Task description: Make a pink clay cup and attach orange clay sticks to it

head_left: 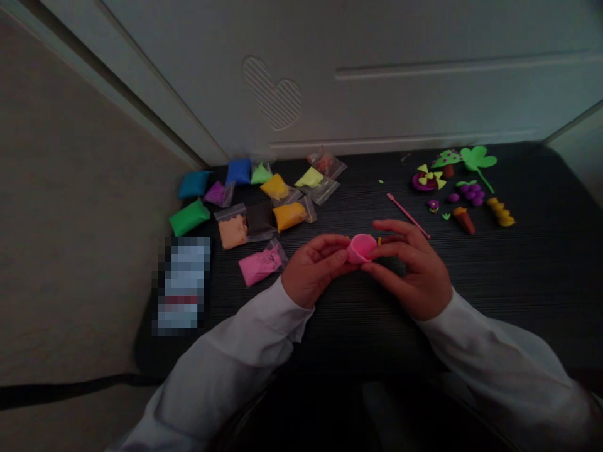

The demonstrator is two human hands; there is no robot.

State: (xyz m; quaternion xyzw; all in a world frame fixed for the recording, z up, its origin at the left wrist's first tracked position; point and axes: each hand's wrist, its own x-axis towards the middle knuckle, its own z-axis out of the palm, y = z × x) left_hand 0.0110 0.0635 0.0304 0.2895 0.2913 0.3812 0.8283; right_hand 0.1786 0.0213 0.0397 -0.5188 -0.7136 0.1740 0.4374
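Observation:
Between my two hands is a small pink clay cup, its hollow mouth facing up toward me. My left hand grips its left side, thumb in front and fingers curled behind. On the right, my right hand pinches the cup's rim, with a finger at the inside and the thumb below. Small yellow-orange bits show just behind the cup, partly hidden by the fingers. A pink modelling stick lies on the table beyond my right hand. Left of my left hand rests an opened bag of pink clay.
Several bags of coloured clay, among them a green pack and a black one, lie at the left. Finished clay pieces, such as a purple grape bunch and a green clover, sit far right. A white panel borders the dark table's back.

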